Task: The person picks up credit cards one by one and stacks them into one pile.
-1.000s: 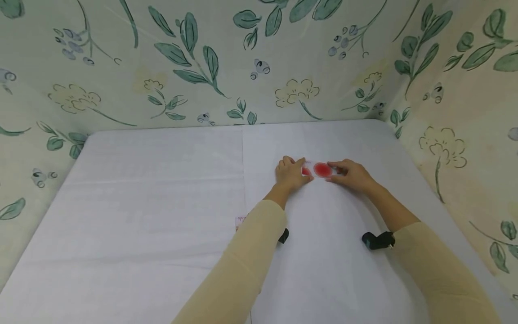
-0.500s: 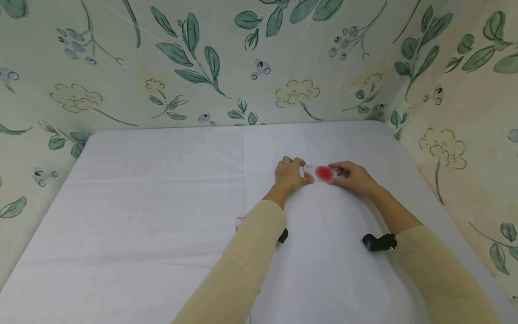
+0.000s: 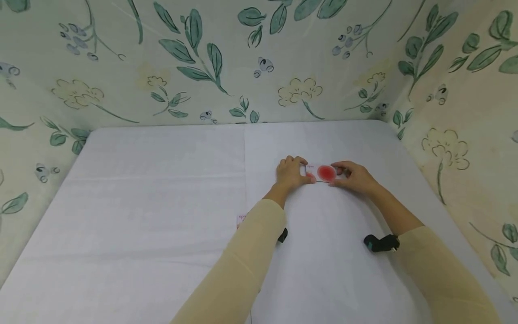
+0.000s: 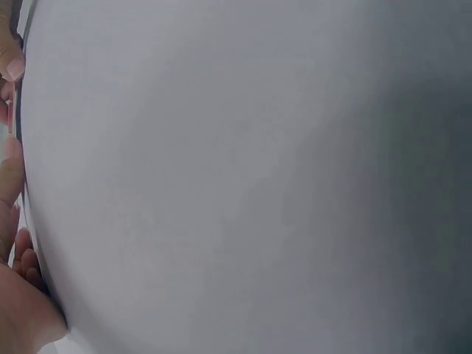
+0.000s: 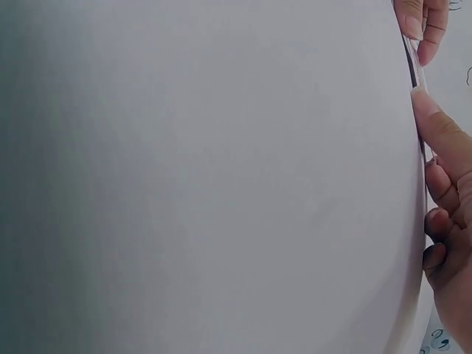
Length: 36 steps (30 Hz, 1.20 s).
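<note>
A small, flat, white-and-pink rectangular piece (image 3: 326,173) with a large red round mark is held between both hands on the right half of the table; whether it is a card or a thin box I cannot tell. My left hand (image 3: 290,174) pinches its left end between thumb and fingers. At the other end, my right hand (image 3: 354,176) grips it the same way. Only its thin edge shows in the left wrist view, beside my left hand (image 4: 26,310), and in the right wrist view, beside my right hand (image 5: 453,169).
Another small printed piece (image 3: 241,219) pokes out from under my left sleeve, mostly hidden. Black wrist cameras (image 3: 381,243) sit near both cuffs. The table (image 3: 141,193) has a white cloth, with leaf-patterned fabric (image 3: 202,58) behind it and at the sides.
The printed face has turned a little more toward the head camera and shifted slightly right. Both hands keep their hold on the piece, with hardly any movement.
</note>
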{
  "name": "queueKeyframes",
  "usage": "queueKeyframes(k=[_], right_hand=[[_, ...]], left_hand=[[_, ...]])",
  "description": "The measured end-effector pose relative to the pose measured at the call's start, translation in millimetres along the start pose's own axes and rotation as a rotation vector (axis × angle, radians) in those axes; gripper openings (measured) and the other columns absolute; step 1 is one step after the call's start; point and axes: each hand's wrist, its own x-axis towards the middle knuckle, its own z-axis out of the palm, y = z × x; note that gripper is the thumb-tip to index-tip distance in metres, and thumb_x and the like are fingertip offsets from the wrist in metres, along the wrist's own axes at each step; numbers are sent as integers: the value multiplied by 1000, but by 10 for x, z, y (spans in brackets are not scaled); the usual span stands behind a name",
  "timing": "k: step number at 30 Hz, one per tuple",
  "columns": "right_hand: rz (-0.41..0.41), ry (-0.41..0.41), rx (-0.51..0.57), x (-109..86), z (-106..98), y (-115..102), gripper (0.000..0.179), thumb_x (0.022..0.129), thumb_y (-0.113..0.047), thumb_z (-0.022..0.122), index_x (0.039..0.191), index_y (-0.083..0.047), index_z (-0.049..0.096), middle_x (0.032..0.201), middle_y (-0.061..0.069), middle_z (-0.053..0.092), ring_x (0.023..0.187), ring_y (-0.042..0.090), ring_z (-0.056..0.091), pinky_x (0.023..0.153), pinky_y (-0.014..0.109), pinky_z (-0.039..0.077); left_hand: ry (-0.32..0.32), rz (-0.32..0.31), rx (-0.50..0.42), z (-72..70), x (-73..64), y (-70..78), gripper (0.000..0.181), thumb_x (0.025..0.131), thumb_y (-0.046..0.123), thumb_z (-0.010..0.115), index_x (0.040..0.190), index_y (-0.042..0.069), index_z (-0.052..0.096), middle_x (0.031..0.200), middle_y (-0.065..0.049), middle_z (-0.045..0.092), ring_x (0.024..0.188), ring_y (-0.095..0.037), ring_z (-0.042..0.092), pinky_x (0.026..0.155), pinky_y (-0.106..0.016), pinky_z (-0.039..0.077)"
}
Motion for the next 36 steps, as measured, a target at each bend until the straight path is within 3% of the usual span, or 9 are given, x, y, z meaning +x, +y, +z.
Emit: queueKeyframes(k=[10, 16, 23, 28, 36], right_hand=[[-18, 26, 3, -7, -34, 8, 67, 73, -36, 81, 126, -2, 56, 98, 11, 53, 85, 21, 42, 66, 24, 38], [-30, 54, 10, -14, -25, 41, 65, 73, -35, 81, 124, -3, 58, 96, 9, 54, 81, 20, 43, 64, 23, 37], [-63, 68, 7, -17, -19, 34, 63, 73, -35, 81, 123, -4, 59, 96, 10, 55, 80, 20, 43, 63, 23, 37], [-62, 71, -9, -37, -32, 31, 64, 72, -34, 82, 123, -4, 59, 97, 10, 55, 80, 19, 44, 63, 22, 38], [-96, 71, -1, -67, -79, -40, 60, 71, -31, 84, 119, -3, 62, 93, 10, 56, 76, 19, 45, 61, 21, 40]], left_hand=[[-9, 21, 8, -33, -16, 6, 57, 79, 48, 72, 128, 25, 53, 119, 0, 48, 110, -17, 39, 97, -32, 34], [-25, 43, 37, -56, -39, 6, 65, 78, 51, 72, 135, 28, 50, 124, -1, 47, 110, -18, 38, 97, -33, 34], [-14, 24, 46, -34, -37, 6, 66, 76, 53, 72, 134, 30, 51, 122, -2, 47, 108, -17, 39, 96, -32, 34], [-34, 28, 5, -31, -38, 5, 65, 76, 52, 72, 133, 29, 51, 122, -2, 47, 108, -17, 40, 95, -32, 35], [-93, 57, -92, -142, -41, -15, 60, 80, 46, 71, 132, 25, 51, 114, -1, 51, 106, -17, 44, 91, -34, 40]])
